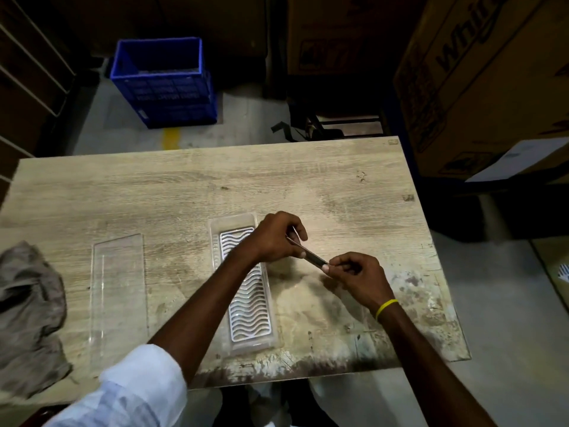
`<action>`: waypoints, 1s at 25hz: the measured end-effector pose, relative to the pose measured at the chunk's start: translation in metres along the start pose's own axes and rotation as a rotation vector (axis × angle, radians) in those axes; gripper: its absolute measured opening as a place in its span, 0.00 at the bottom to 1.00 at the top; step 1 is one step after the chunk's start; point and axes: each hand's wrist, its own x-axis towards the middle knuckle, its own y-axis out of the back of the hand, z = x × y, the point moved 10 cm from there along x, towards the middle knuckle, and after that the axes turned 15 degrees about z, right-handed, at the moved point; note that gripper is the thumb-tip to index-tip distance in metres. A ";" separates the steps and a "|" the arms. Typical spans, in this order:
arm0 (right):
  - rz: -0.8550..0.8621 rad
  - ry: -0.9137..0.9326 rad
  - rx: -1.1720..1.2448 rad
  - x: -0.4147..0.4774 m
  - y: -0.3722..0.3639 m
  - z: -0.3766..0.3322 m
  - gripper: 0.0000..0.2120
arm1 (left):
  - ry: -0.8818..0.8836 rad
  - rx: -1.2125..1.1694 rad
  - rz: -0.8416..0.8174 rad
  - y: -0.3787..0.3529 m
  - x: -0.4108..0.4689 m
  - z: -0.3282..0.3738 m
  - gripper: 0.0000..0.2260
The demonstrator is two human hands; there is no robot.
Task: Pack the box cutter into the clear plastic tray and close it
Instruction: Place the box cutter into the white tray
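A slim dark box cutter (314, 257) is held in the air between both hands, just right of the clear plastic tray (246, 303). My left hand (274, 241) pinches its far end, and a thin metal piece pokes up between those fingers. My right hand (360, 275) grips the near end. The tray lies lengthwise on the wooden table (184, 192), open, with a white wavy-patterned insert inside. My left forearm crosses over the tray's upper part. A flat clear lid (118, 291) lies apart on the table to the left.
A crumpled grey cloth (27, 309) sits at the table's left edge. Beyond the table a blue plastic crate (163, 84) stands on the floor. Large cardboard boxes (480, 81) are stacked at the right and back.
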 end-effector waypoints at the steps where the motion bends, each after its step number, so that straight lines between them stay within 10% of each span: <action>1: 0.003 0.008 0.047 -0.009 -0.005 -0.012 0.07 | 0.013 -0.043 0.026 0.017 -0.004 0.003 0.16; 10: -0.122 -0.193 0.326 -0.109 -0.127 -0.060 0.09 | 0.267 -0.303 0.300 0.132 -0.051 -0.077 0.25; 25: 0.202 -0.057 -0.438 -0.134 -0.174 -0.030 0.06 | -0.169 0.682 0.132 0.077 -0.046 -0.104 0.17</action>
